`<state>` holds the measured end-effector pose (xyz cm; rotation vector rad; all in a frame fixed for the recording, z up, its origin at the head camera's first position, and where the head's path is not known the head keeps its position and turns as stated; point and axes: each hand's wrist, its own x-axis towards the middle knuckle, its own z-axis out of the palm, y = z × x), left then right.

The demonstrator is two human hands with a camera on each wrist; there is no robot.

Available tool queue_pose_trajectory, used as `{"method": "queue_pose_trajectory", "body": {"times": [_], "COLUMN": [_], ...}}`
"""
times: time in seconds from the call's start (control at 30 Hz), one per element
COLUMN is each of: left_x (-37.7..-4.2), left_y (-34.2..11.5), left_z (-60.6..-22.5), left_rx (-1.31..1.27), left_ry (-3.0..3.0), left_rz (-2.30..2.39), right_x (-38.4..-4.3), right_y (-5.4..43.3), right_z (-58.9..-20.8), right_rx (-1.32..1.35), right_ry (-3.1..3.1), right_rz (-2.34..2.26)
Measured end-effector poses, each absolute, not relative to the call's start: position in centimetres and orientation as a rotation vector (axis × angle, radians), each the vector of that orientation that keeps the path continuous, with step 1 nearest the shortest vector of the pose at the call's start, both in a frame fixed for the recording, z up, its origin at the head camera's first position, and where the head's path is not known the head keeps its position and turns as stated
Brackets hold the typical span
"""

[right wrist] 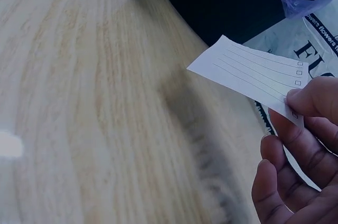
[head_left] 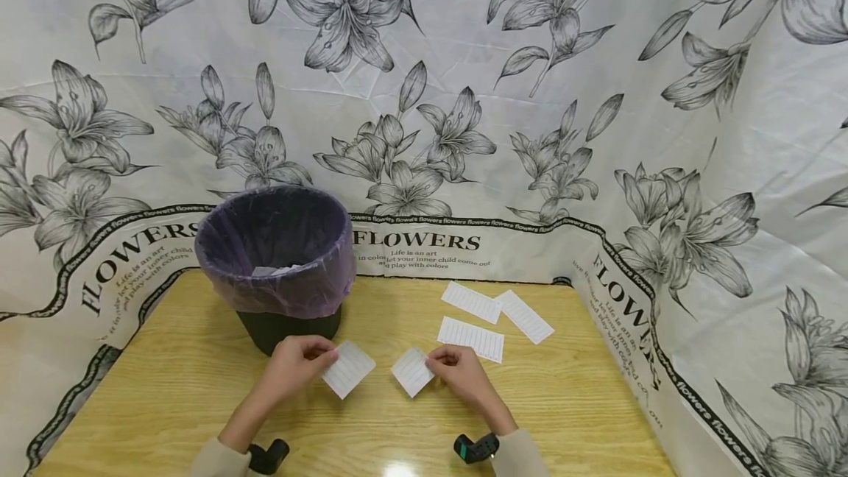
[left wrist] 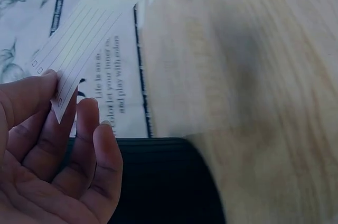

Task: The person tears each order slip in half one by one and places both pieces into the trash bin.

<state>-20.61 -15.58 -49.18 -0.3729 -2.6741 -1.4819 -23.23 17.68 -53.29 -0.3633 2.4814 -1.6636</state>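
My left hand [head_left: 296,368] pinches a piece of lined white paper [head_left: 348,369] between thumb and fingers, just in front of the bin. A smaller-looking lined paper piece [head_left: 413,372] is pinched by my right hand [head_left: 461,374], a short gap to the right of the first. Both pieces are held apart above the table. Small checkboxes run along one edge of each, seen on the left piece [left wrist: 79,44] and the right piece [right wrist: 253,71] in the wrist views. Beyond the right hand lie three lined paper slips [head_left: 470,338], two of them touching or overlapping.
A black bin [head_left: 291,330] with a purple plastic liner [head_left: 285,293] stands at the back left, with some white paper [head_left: 274,270] inside. The wooden table [head_left: 570,403] is bordered at back and right by a flower-printed cloth [head_left: 424,168].
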Motion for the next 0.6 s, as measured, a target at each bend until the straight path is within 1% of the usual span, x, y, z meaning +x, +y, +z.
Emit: {"method": "queue_pose_trajectory", "body": {"times": [0.17,0.43,0.53,0.6], "left_x": [-20.1,-19.2,-18.8,-18.6], "left_y": [-15.2,-14.9,-15.1,-15.3], "left_z": [-46.8,-42.4,-40.7,-39.6], "left_rx": [-0.43,-0.478,-0.506,-0.523], "left_ry": [-2.664,-2.621,-2.585,-2.559], "left_rz": [-1.453,-1.305,-1.254,-1.221], "right_x": [-24.2,-23.3,-23.8,-24.4], "right_y": [17.7,16.5,16.2,16.1], "right_z": [-53.8,-48.3,-48.0,-48.4], "right_rx": [-0.385,-0.442,-0.449,-0.442], "right_ry": [2.521,2.505,2.49,2.491], "right_rz": [-1.656,-1.607,-1.618,-1.617]}}
